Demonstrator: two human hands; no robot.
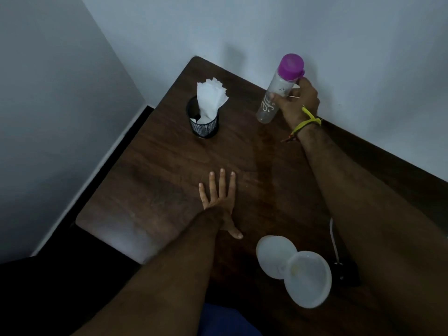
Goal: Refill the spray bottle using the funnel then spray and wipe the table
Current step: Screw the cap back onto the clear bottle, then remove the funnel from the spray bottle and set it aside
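On the one dark wooden counter there are one clear plastic bottle with a purple cap, one black mesh cup holding white tissues, two white plastic funnels and two hands.

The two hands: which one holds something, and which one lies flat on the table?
The right hand grips the purple-capped bottle near the wall. The left hand lies flat, holding nothing.
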